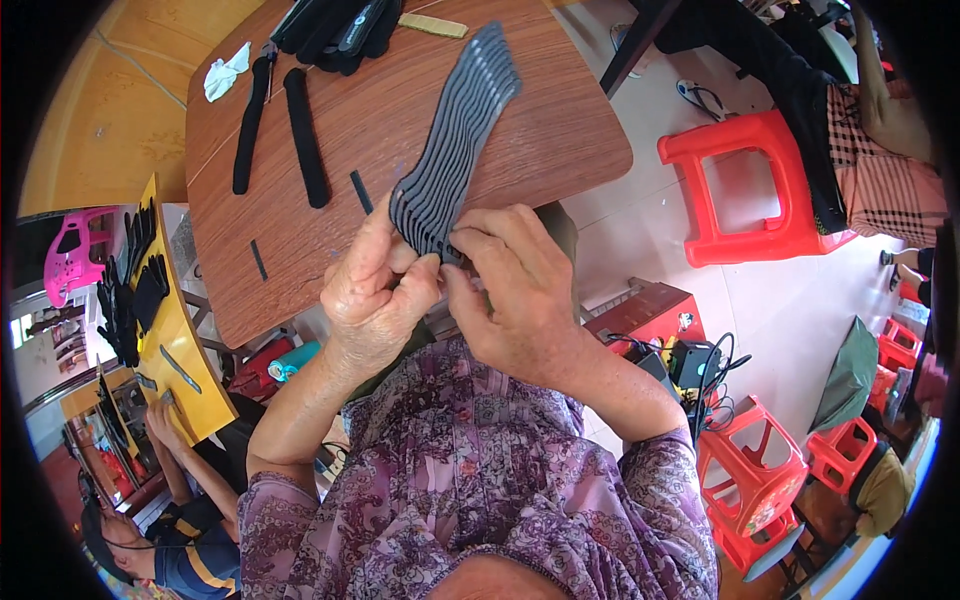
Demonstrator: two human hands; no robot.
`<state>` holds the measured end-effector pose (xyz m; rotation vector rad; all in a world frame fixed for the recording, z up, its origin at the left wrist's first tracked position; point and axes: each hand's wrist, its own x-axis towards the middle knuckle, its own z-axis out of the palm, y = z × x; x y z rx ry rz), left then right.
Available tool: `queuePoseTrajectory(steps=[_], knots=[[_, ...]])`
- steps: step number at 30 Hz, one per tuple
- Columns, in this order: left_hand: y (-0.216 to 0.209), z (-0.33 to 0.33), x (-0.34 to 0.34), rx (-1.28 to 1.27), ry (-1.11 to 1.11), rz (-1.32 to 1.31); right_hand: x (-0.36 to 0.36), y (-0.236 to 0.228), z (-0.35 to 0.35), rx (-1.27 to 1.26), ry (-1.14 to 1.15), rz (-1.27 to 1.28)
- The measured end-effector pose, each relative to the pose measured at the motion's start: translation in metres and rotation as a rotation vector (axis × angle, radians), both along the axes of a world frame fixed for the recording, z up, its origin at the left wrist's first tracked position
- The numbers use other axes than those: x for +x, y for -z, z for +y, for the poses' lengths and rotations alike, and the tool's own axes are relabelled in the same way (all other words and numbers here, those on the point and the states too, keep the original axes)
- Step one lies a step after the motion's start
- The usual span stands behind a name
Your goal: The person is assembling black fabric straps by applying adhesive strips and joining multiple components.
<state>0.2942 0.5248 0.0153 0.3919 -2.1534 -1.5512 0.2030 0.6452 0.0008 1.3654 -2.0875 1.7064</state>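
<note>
A stack of long, thin grey-black strips point(455, 130), fanned out in a slight curve, rises from my hands over the near edge of the brown table point(560, 130). My left hand point(370, 290) is closed around the lower end of the stack. My right hand point(515, 285) pinches the same end from the right, its thumb and fingertips at the strip ends. What exactly lies between those fingertips is too small to make out. Two short dark strips lie on the tabletop left of my hands, one a dark strip point(361, 190) near my left fingers, the other a smaller strip point(258, 260) farther left.
Farther back on the table are two black padded tubes point(305, 140), a white crumpled tissue point(227, 72), a black pile point(340, 30) and a tan strip point(432, 25). Red stools point(700, 190) stand to the right. At left, another person's hands work by a yellow table point(195, 380).
</note>
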Motion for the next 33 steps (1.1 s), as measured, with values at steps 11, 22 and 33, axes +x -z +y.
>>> queuePoseTrajectory(steps=[11,22,33], knots=[[0.002,-0.001,-0.002,-0.278,0.040,-0.003,-0.003,0.000,0.002,0.070,0.045,0.060],[0.005,-0.010,0.005,-0.220,0.090,0.083,0.015,0.001,-0.009,0.074,0.138,0.248],[0.024,-0.015,0.021,0.034,0.037,-0.114,0.020,0.030,-0.021,0.004,0.089,0.173]])
